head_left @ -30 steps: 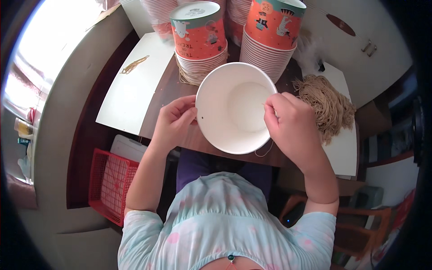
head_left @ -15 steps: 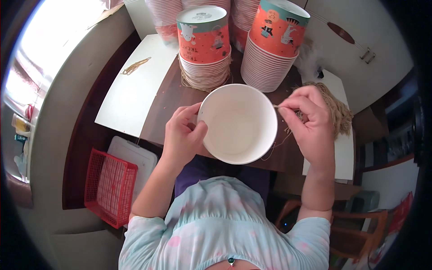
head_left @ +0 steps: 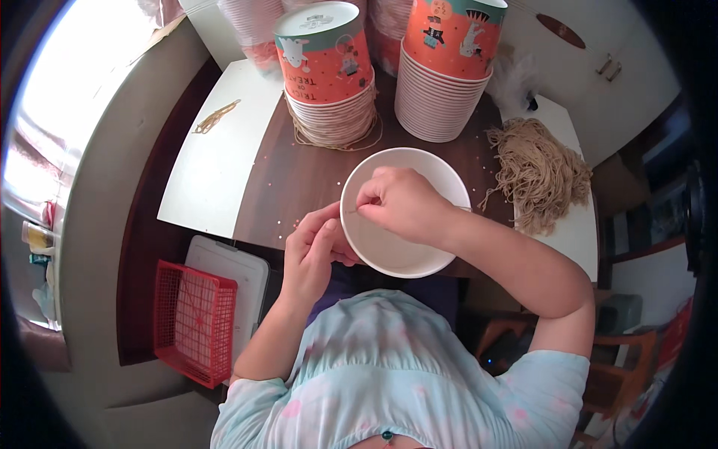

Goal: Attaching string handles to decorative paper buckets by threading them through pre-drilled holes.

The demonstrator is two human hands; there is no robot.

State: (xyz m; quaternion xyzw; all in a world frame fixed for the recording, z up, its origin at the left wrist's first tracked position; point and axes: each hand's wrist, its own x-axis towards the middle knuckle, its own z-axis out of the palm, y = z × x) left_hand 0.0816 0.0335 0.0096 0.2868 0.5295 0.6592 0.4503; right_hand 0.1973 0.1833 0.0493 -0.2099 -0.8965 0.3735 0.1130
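The white bucket (head_left: 393,251) is at the near edge of the brown table (head_left: 258,191), with its mouth turned to the person. The right hand (head_left: 404,202) is inside the mouth; its thumb and forefinger are pinched together on a thin string end (head_left: 352,212), close to the left wall. The left hand (head_left: 318,243) is at the outer left side of the bucket, with the fingers half bent and partly hidden behind it; I cannot tell if they grasp it.

Behind, there stand two stacks of upside-down buckets. On the left stack (head_left: 327,71), the orange band carries dark lettering (head_left: 305,84), which appears inverted from here, and also cartoon figures. Its white base (head_left: 318,18) has small grey print, too small for reading. The right stack (head_left: 446,82) shows cartoon figures on the same orange colour. At the right lies a heap of beige string (head_left: 540,176), and a small beige bunch (head_left: 215,117) lies on the white surface (head_left: 206,168) at the left.
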